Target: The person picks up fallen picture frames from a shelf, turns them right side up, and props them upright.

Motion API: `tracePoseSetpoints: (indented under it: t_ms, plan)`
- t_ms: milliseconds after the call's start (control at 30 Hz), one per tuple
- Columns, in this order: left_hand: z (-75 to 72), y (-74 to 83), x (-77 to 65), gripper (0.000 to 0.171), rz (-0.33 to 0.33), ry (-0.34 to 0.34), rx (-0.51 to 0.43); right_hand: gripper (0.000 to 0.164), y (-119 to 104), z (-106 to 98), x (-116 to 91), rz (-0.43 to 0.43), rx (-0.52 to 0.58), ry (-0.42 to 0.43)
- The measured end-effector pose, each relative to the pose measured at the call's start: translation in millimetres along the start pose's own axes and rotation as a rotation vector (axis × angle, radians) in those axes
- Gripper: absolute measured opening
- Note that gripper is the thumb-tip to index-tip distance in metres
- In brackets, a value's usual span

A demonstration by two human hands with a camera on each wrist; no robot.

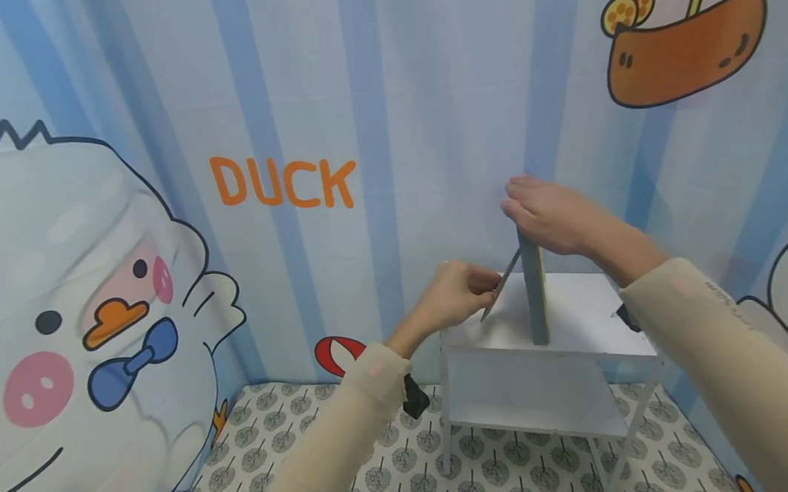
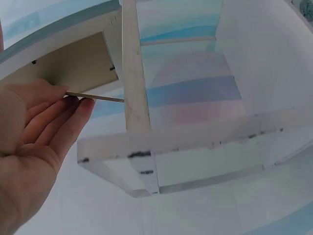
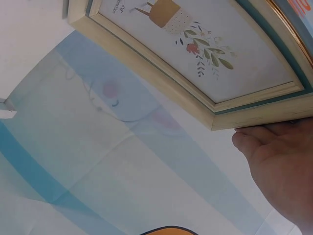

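Observation:
A picture frame (image 1: 536, 298) stands on edge on top of a white two-tier table (image 1: 591, 308). Its front, in the right wrist view, has cream and teal moulding around a print (image 3: 181, 54) of leaves and flowers. Behind it, a thin support leg (image 1: 503, 281) slants away from the back. My left hand (image 1: 455, 294) pinches that leg between thumb and fingers; the left wrist view shows the brown backing board (image 2: 78, 63) beside it. With fingers extended, my right hand (image 1: 556, 216) rests on the frame's upper edge.
The table's lower shelf (image 1: 533, 394) lies beneath the top. A curtain (image 1: 427, 129) with blue stripes and cartoon ducks hangs close behind the table. Patterned flooring (image 1: 409, 462) with grey tree prints spreads around the table's legs.

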State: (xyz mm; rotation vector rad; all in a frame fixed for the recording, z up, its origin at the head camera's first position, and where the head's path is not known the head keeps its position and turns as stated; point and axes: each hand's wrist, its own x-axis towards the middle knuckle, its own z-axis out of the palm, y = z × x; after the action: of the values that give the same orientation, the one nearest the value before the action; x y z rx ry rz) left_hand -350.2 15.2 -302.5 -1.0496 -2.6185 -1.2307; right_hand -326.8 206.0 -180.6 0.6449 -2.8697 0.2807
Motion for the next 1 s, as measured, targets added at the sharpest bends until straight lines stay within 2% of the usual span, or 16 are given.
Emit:
tracePoseSetpoints:
  t_ms: [333,600,1000]
  plan:
    - [-14.2,-11.1,-3.5,0.029,0.016,-0.004,0.056,0.063,-12.8,7.4,14.2,-0.031,-0.016,-0.013]
    - [-16.5,-21.4,-4.7,0.031,0.017,-0.004,0.035,0.062,-21.1,15.0,21.7,-0.059,-0.041,-0.010]
    - [-19.1,-25.6,-6.2,0.027,0.065,0.005,0.104,0.064,-27.4,17.3,23.2,-0.040,-0.017,-0.015]
